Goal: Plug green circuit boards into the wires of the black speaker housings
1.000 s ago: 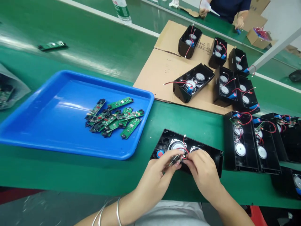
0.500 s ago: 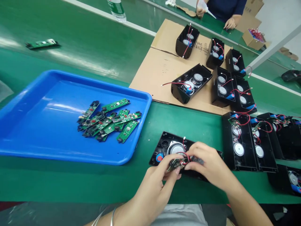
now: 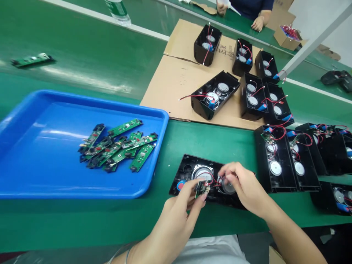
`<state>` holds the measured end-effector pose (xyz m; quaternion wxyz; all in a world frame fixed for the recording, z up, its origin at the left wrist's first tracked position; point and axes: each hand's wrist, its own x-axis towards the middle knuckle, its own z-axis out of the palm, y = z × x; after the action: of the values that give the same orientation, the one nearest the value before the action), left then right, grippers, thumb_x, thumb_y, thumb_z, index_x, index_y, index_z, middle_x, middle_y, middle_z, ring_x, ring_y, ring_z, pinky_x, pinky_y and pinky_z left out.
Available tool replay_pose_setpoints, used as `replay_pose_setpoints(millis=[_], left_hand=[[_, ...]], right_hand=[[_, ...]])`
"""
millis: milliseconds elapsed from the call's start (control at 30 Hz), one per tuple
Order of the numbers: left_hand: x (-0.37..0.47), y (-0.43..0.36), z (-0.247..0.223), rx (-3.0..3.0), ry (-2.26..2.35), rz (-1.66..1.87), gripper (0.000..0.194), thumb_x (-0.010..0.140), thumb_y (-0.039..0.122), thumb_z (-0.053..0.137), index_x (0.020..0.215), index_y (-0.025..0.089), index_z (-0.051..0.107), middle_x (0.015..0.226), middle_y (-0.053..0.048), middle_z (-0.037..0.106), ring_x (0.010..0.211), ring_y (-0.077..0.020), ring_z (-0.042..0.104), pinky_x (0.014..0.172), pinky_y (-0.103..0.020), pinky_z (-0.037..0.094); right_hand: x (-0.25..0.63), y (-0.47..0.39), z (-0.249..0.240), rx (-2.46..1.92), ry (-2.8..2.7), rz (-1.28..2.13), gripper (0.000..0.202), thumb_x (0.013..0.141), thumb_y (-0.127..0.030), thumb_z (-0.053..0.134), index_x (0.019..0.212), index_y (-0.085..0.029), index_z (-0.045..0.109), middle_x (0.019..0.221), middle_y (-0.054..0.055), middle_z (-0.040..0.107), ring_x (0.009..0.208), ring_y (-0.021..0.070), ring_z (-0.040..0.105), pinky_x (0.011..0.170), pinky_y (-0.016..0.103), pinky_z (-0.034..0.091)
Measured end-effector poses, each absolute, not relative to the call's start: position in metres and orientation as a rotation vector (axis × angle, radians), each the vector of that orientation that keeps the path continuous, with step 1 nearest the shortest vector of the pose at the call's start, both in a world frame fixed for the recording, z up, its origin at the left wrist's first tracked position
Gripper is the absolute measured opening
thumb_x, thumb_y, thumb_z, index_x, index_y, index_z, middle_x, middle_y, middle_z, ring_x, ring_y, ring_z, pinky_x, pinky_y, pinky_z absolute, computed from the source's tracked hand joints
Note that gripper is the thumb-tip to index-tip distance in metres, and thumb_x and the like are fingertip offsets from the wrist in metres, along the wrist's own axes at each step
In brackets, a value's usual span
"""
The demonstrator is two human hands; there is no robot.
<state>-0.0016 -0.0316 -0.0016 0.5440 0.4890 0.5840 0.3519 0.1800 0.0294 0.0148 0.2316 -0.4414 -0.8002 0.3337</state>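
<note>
My left hand (image 3: 181,207) pinches a small green circuit board (image 3: 202,188) between thumb and fingers, its edge turned up. Red wires (image 3: 211,179) run from the board over the speaker box. My right hand (image 3: 243,185) hovers above the right-hand round speaker (image 3: 227,186), fingers curled together and slightly blurred; anything between the fingertips is too small to make out. Beneath both hands lies the open black speaker box (image 3: 189,161), with a left speaker (image 3: 202,173) and a blue-and-red cylinder (image 3: 180,185) at its left end.
On my left a blue tray (image 3: 55,183) carries several circuit boards (image 3: 121,146). Another board (image 3: 33,60) lies beyond it. Several black speaker boxes (image 3: 214,93) stand on cardboard (image 3: 165,88) and to the right (image 3: 277,183). Across the bench are a co-worker's hands (image 3: 257,24) and a bottle (image 3: 118,13).
My right hand has drawn back from the board and lifted over the right-hand speaker, uncovering it. My left hand keeps the board. The wire that stood up by the left speaker no longer shows upright.
</note>
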Motion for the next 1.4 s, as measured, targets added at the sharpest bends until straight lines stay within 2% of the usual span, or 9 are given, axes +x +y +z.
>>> replay_pose_setpoints(millis=[100,200,267,433,633,933,1133,1400], left_hand=[[0.006,-0.026,-0.002,1.143,1.384,0.845,0.022,0.082,0.029,0.05,0.102,0.023,0.053,0.081,-0.003,0.076,0.065,-0.0197,0.073,0.059,-0.025,0.059],[0.01,-0.019,-0.002,1.086,1.394,0.852,0.024,0.08,0.03,0.052,0.102,0.021,0.052,0.079,-0.003,0.076,0.061,-0.0205,0.073,0.055,-0.025,0.06],[0.011,-0.016,-0.002,1.049,1.387,0.833,0.024,0.079,0.031,0.053,0.101,0.021,0.052,0.075,-0.003,0.076,0.059,-0.0216,0.072,0.053,-0.027,0.061],[0.009,-0.016,-0.002,1.004,1.391,0.794,0.025,0.079,0.031,0.054,0.102,0.02,0.054,0.076,-0.003,0.077,0.06,-0.0239,0.073,0.056,-0.031,0.062],[0.01,-0.014,-0.001,0.997,1.392,0.793,0.026,0.078,0.029,0.055,0.102,0.019,0.056,0.082,-0.002,0.077,0.07,-0.0233,0.073,0.061,-0.032,0.064],[0.011,-0.017,-0.002,1.034,1.358,0.821,0.023,0.08,0.026,0.053,0.102,0.02,0.059,0.083,0.001,0.077,0.075,-0.0207,0.073,0.061,-0.028,0.064],[0.011,-0.021,-0.003,1.096,1.347,0.88,0.022,0.082,0.022,0.052,0.102,0.022,0.061,0.091,0.001,0.076,0.073,-0.0181,0.073,0.062,-0.026,0.064],[0.007,-0.024,-0.005,1.054,1.315,0.95,0.021,0.081,0.019,0.053,0.098,0.022,0.064,0.092,0.001,0.076,0.072,-0.0163,0.072,0.059,-0.024,0.063]], right_hand=[[0.186,0.009,0.01,-1.309,-2.0,1.074,0.016,0.095,-0.031,0.044,0.09,-0.02,0.055,0.066,-0.002,0.064,0.053,0.0101,0.06,0.049,0.019,0.048],[0.184,0.0,0.003,-1.346,-1.905,1.042,0.021,0.09,-0.037,0.054,0.08,-0.02,0.061,0.058,-0.003,0.064,0.048,0.0108,0.06,0.045,0.02,0.047],[0.182,0.0,0.002,-1.282,-1.943,0.996,0.026,0.09,-0.036,0.055,0.073,-0.019,0.064,0.061,-0.001,0.067,0.052,0.0115,0.062,0.049,0.02,0.05],[0.18,0.001,0.005,-1.155,-2.03,0.954,0.024,0.094,-0.024,0.048,0.084,-0.018,0.069,0.078,0.003,0.068,0.069,0.0123,0.063,0.062,0.021,0.052],[0.17,-0.004,-0.004,-1.202,-2.281,0.47,0.036,0.094,-0.013,0.037,0.07,-0.016,0.064,0.066,0.005,0.055,0.061,0.0146,0.046,0.053,0.026,0.041],[0.166,-0.002,-0.002,-1.099,-2.45,0.27,0.038,0.094,-0.008,0.035,0.069,-0.013,0.063,0.064,0.005,0.056,0.058,0.0158,0.044,0.05,0.028,0.034],[0.16,-0.006,-0.005,-1.301,-2.302,0.24,0.031,0.093,-0.013,0.045,0.068,-0.013,0.063,0.063,0.004,0.059,0.06,0.0153,0.052,0.056,0.027,0.04],[0.161,-0.007,-0.012,-1.224,-2.255,0.334,0.029,0.094,-0.017,0.047,0.069,-0.013,0.063,0.063,0.003,0.061,0.058,0.0145,0.054,0.056,0.027,0.042]])
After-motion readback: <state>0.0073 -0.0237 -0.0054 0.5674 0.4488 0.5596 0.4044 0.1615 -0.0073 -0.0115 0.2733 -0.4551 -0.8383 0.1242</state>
